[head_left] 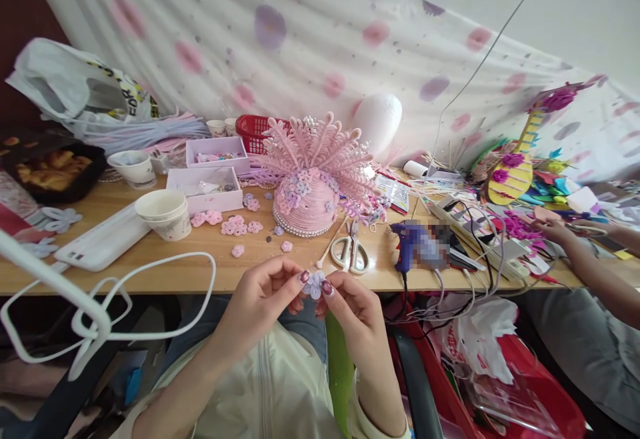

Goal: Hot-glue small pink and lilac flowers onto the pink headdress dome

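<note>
Between my two hands, just in front of the table edge, is a small pale lilac flower (315, 285). My left hand (273, 292) pinches its left side between thumb and fingers. On the other side, my right hand (350, 305) grips a petal the same way. Scissors (352, 249) with white handles lie just beyond my right hand. Past them stands a pink domed headpiece (306, 202), trimmed with small flowers, a beaded rim and tall fuzzy plumes. Loose pink flowers (235, 225) lie on the table to its left.
Paper cups (165, 215), lilac box trays (205, 189) and a white power bank-like block (103, 237) stand left. A blue glue gun (404, 245), cables and a power strip (505, 259) lie right. A co-worker's hand (553, 229) works at far right. A white cord (200, 322) loops at front left.
</note>
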`<action>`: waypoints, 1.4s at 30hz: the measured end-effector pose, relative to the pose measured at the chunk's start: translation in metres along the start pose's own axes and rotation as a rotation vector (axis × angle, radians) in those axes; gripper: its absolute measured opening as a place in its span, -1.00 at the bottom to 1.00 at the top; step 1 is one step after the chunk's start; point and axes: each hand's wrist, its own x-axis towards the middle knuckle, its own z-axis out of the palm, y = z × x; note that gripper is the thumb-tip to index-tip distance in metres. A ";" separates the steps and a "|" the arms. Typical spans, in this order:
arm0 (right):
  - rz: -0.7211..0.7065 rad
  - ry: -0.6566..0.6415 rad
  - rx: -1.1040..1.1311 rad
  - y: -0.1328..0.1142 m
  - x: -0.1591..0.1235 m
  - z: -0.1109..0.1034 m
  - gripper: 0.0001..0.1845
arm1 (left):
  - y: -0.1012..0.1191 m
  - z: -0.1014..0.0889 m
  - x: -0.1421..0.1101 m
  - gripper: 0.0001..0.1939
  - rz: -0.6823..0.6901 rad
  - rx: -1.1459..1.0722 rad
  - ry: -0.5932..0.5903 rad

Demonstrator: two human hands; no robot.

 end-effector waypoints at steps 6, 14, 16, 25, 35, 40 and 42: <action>-0.026 0.038 0.081 0.008 -0.002 0.005 -0.64 | -0.004 0.006 -0.004 -0.76 -0.019 -0.072 0.102; -0.028 0.056 0.205 0.011 -0.006 0.014 -0.85 | -0.012 0.014 -0.006 -0.70 -0.003 -0.219 0.116; -0.017 0.034 0.242 0.011 -0.005 0.013 -0.83 | -0.014 0.013 -0.004 -0.68 -0.025 -0.294 0.072; -0.101 -0.041 -0.017 0.008 -0.007 0.003 -0.86 | -0.009 0.000 0.004 -0.68 -0.007 -0.199 -0.006; 0.081 -0.037 0.165 0.006 0.001 0.003 -0.74 | -0.009 -0.001 0.000 -0.75 0.071 -0.089 0.018; 0.037 0.055 0.089 0.007 0.006 -0.001 -0.73 | -0.007 -0.006 0.006 -0.60 -0.034 -0.161 0.032; 0.018 0.095 0.070 0.008 0.008 0.000 -0.74 | -0.007 -0.006 0.006 -0.61 -0.048 -0.162 0.038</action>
